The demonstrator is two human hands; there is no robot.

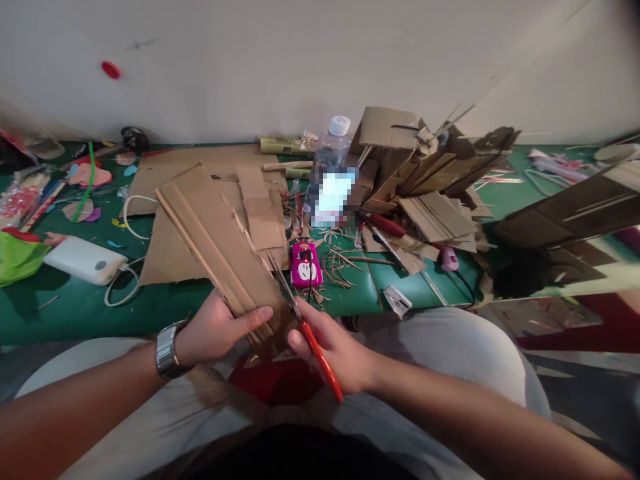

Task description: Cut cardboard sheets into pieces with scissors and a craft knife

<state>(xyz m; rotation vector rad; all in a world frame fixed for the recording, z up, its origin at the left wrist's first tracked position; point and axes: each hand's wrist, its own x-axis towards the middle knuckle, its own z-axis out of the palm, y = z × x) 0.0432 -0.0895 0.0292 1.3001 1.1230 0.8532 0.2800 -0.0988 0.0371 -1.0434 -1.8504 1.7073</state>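
My left hand (217, 329), with a metal watch on the wrist, grips the near end of a long brown cardboard piece (220, 243) that slants up and away to the left. My right hand (333, 347) is closed round red-handled scissors (300, 313). The scissor blades lie along the right edge of the cardboard, pointing away from me. Both hands are above my lap, just in front of the green table edge (75, 313).
On the green table lie flat cardboard sheets (200, 163), a pile of cardboard scraps (430, 173), a plastic bottle (333, 150), a pink device (306, 265), a white power bank (83, 260) with cable, a green bag (17, 257) and craft bits at the left.
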